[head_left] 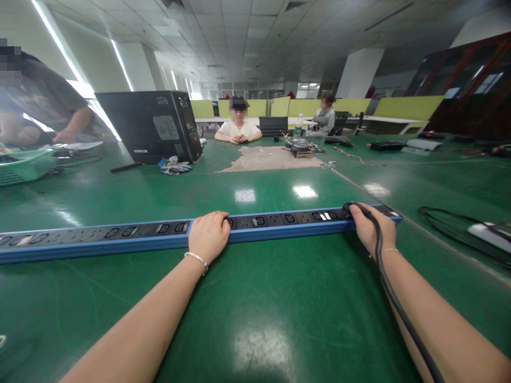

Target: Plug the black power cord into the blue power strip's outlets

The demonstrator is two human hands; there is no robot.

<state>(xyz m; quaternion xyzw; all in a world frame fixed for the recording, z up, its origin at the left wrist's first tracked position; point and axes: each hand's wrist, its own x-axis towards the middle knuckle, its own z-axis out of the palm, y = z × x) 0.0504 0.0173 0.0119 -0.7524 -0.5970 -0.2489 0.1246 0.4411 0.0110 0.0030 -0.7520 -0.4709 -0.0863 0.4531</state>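
Note:
A long blue power strip (pixel 279 230) with a row of black sockets lies across the green table (pixel 287 298). Near its middle, my left hand (pixel 209 234) is wrapped over the strip, gripping it. At the strip's right end, my right hand (pixel 373 226) grips the black plug (pixel 348 209) of a power cord. Its thick black cable (pixel 389 290) passes over the back of that hand and down along my forearm. The plug is against the strip's top face; whether it is seated in a socket I cannot tell.
A black computer case (pixel 155 127) stands at the back left, with gloves (pixel 174 166) beside it. A green basket (pixel 27 167) is at far left. A water bottle (pixel 298 126) stands farther back. Coiled black cable (pixel 451 226) lies right. People sit or stand around the table.

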